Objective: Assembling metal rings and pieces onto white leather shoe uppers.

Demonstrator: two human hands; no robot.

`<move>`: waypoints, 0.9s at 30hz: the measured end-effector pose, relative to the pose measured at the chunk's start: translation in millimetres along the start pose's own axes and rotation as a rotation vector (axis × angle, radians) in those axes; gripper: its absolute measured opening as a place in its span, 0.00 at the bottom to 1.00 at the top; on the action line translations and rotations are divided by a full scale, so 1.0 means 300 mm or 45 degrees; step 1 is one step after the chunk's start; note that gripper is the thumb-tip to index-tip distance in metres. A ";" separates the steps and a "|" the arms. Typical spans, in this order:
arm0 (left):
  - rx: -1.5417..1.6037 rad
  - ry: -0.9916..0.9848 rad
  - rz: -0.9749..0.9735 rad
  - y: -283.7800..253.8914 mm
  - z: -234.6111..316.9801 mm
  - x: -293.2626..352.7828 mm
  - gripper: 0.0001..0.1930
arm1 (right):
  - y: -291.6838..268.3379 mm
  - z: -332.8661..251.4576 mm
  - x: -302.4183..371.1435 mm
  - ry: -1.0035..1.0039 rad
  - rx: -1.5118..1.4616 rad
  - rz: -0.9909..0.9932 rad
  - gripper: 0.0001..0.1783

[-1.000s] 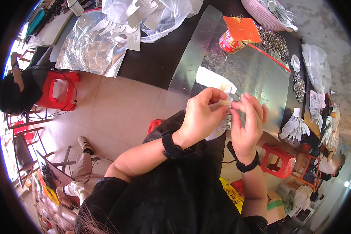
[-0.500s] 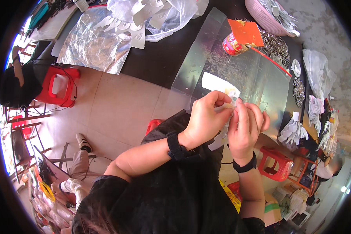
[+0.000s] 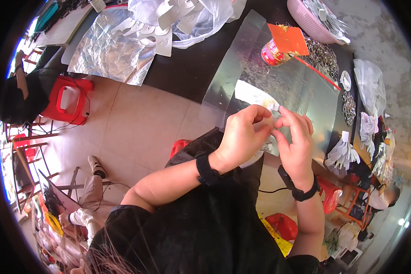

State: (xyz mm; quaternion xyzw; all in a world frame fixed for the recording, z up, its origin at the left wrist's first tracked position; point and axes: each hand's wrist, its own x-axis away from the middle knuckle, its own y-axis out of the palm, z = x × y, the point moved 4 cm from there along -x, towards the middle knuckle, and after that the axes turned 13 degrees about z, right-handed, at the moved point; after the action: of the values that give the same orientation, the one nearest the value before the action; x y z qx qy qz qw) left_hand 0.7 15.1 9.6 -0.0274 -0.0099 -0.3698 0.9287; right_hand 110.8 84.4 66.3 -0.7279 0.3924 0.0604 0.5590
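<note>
A white card strip (image 3: pixel 255 95) with a yellowish smear near its end reaches out past my fingertips, over the clear sheet on the table. My left hand (image 3: pixel 245 136) is closed, thumb and forefinger pinching at the smeared end. Close against it, my right hand (image 3: pixel 297 141) has its forefinger on the strip's end and its thumb curled in below. What lies between the fingertips is small and mostly hidden. More white material (image 3: pixel 253 160) shows under my left hand. Beyond, a red printed can (image 3: pixel 274 52) carries an orange card smeared with yellow, and a red stick leans from it.
Metal rings (image 3: pixel 323 57) are heaped beside the can, near a pink basket (image 3: pixel 308 20) of white strips. White card pieces lie on a plastic bag (image 3: pixel 201 34) at the far left, by a silver sheet (image 3: pixel 112 50). Red stools and other people are around the table.
My right hand has turned and its wrist has shifted right, with the forefinger now stretched to the strip's end. The left hand has barely moved.
</note>
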 end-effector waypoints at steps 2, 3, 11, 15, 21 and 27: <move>-0.010 0.068 0.006 -0.002 0.005 0.001 0.12 | 0.006 0.029 0.000 0.181 -0.138 -0.049 0.28; -0.007 0.101 0.009 -0.004 0.009 0.001 0.12 | 0.010 0.037 -0.002 0.262 -0.239 -0.054 0.28; 0.002 0.222 0.036 -0.008 0.019 0.008 0.12 | 0.023 -0.014 -0.004 0.107 -0.103 0.065 0.25; 0.001 0.170 -0.042 -0.013 0.020 0.004 0.12 | 0.031 -0.028 0.019 0.024 -0.141 0.254 0.21; 0.058 0.057 -0.098 -0.020 0.012 0.017 0.11 | 0.036 -0.026 0.050 -0.042 -0.201 0.297 0.19; 0.100 0.044 -0.124 -0.013 0.011 0.011 0.11 | 0.056 0.010 0.072 0.230 -0.384 0.339 0.18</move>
State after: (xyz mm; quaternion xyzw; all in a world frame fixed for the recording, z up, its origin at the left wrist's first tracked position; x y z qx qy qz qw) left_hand 0.4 10.3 13.1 0.0159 -0.0097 -0.4143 0.9099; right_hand 115.8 74.9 40.9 -0.7475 0.5201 0.1263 0.3934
